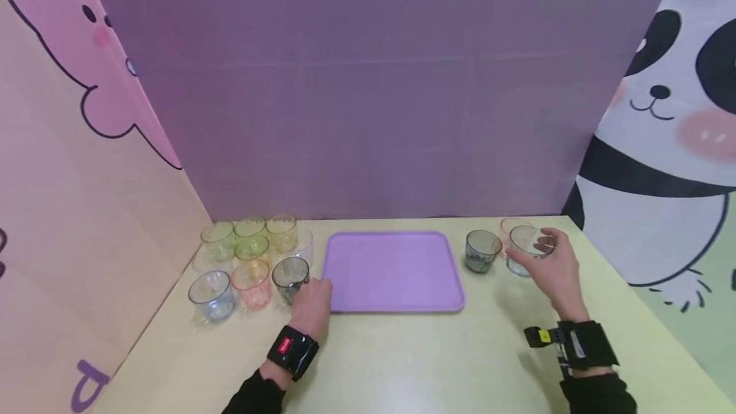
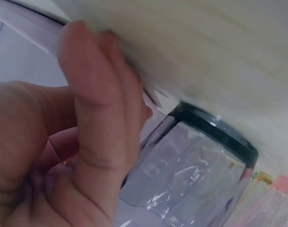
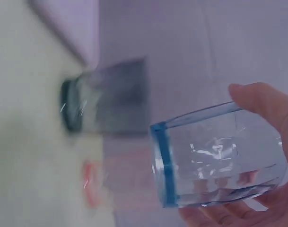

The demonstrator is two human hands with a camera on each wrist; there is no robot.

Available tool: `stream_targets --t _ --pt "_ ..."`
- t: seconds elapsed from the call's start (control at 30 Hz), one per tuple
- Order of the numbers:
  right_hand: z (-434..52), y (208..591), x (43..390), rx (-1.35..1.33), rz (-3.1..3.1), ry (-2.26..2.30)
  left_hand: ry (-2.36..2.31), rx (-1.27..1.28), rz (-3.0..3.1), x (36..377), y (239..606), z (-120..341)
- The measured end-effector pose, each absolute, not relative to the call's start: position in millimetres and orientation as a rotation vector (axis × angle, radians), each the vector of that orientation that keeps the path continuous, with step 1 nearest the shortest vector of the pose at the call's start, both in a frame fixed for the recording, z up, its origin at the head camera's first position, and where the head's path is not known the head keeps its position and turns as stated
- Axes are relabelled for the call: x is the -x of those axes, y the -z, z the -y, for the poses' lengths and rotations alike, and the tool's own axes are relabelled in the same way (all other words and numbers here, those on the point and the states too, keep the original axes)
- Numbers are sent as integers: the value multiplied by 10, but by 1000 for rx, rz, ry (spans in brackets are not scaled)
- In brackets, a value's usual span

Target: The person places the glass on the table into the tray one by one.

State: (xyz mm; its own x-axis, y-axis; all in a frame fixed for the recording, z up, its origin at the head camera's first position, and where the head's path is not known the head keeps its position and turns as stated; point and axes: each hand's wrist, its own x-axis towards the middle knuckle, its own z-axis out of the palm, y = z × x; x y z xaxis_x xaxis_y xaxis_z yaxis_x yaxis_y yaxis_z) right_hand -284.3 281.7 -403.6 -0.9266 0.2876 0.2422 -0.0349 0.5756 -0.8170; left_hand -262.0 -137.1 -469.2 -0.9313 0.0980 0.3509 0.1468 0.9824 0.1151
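Right of the purple tray (image 1: 393, 271) on the desk (image 1: 402, 363), the right hand (image 1: 554, 270) grips a clear blue glass (image 1: 526, 249) that should stay upright, while the left hand (image 1: 312, 305) curls against a grey glass (image 1: 290, 277), best grasped low and firmly.

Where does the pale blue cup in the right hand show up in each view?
Head: the blue cup is right of centre, gripped by the right hand.
Left wrist: not in view.
Right wrist: lower right, lying sideways in frame.
Shared landmark: the dark grey cup beside it, blurred at centre left.
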Motion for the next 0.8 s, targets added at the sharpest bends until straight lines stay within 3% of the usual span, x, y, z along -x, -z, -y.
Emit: stream_targets --t 0.3,0.6,0.8 --pt "-2241 3876 2802 -14 2384 -1459 215 232 2799 2633 4689 1382" --pt "-1750 4121 3141 -212 2422 -1598 191 297 2762 2658 4705 1366" --pt "-1497 4312 3380 -168 2489 -1671 204 342 2741 2662 4704 1404"
